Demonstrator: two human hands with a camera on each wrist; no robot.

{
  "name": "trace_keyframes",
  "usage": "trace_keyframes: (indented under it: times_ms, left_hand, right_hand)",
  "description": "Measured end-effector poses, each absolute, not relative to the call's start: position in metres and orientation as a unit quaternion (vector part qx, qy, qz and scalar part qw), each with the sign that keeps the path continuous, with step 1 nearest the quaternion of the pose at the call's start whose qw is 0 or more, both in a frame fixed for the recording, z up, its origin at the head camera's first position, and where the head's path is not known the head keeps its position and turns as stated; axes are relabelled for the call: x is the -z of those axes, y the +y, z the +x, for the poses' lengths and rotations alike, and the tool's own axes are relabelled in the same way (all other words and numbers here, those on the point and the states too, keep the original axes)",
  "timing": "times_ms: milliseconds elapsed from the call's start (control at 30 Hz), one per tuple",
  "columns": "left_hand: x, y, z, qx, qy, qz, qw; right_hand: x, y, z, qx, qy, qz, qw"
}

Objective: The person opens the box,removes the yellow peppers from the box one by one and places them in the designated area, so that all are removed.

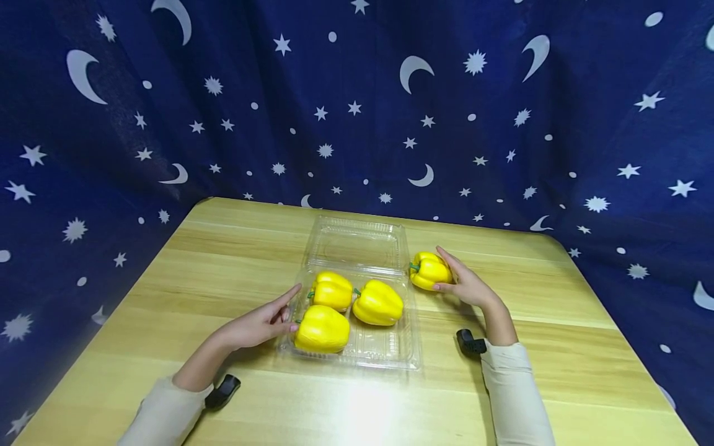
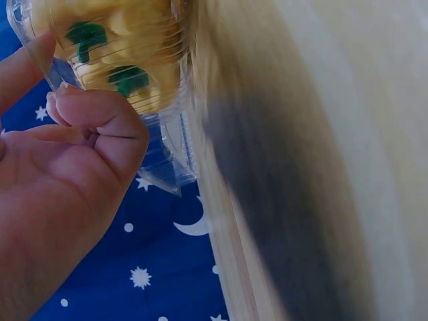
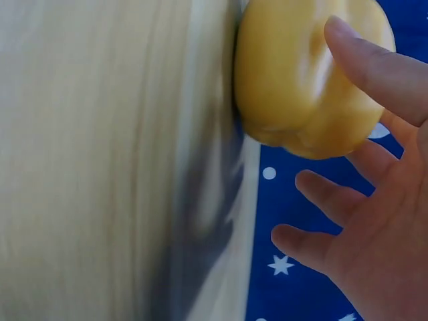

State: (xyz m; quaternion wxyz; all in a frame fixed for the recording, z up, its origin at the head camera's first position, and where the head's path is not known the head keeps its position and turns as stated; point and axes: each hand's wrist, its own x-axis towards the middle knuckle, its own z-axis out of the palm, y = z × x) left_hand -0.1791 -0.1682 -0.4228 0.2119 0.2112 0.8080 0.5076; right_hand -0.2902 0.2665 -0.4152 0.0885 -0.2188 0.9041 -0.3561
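A clear plastic clamshell container (image 1: pixel 385 347) lies opened on the table, its lid (image 1: pixel 357 244) folded back to the far side. Inside its base sit three yellow bell peppers (image 1: pixel 322 329) with green stems. My left hand (image 1: pixel 259 322) holds the container's left rim, thumb bent at the edge and index finger stretched along it; its other fingers are curled. Just right of the container, a fourth yellow bell pepper (image 1: pixel 429 271) lies on its side, stem to the left. My right hand (image 1: pixel 468 285) grips it between thumb (image 3: pixel 374 70) and index finger, the remaining fingers spread below.
The wooden table (image 1: pixel 558 334) has rounded far corners. Behind it hangs a dark blue curtain (image 1: pixel 368 80) with moons and stars. A black device (image 1: pixel 223 392) is at the left wrist, another black device (image 1: pixel 470 342) at the right.
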Motion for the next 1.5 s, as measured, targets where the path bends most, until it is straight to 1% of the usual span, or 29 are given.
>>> trace_keyframes:
  times_ms: [300,467,700,1000,1233,1500]
  left_hand:
    - [0.423,-0.168,-0.179,-0.508,0.807,0.217,0.208]
    - [0.422,-0.167,-0.179,-0.511,0.803,0.219,0.213]
    - [0.423,-0.168,-0.178,-0.513,0.803,0.213,0.216]
    - [0.422,-0.167,-0.178,-0.512,0.803,0.216,0.215]
    - [0.421,-0.167,-0.177,-0.514,0.801,0.215,0.219]
    - [0.420,-0.167,-0.177,-0.510,0.804,0.219,0.212]
  right_hand:
    - [0.396,0.255,-0.272,0.332,0.913,-0.234,0.032]
    - [0.385,0.242,-0.260,0.330,0.911,-0.244,0.026]
    - [0.377,0.220,-0.246,0.325,0.908,-0.260,0.041]
    - [0.374,0.190,-0.226,0.299,0.894,-0.325,0.075]
    - [0.382,0.176,-0.221,0.264,0.897,-0.342,0.091]
    - [0.393,0.166,-0.221,0.221,0.903,-0.357,0.087]
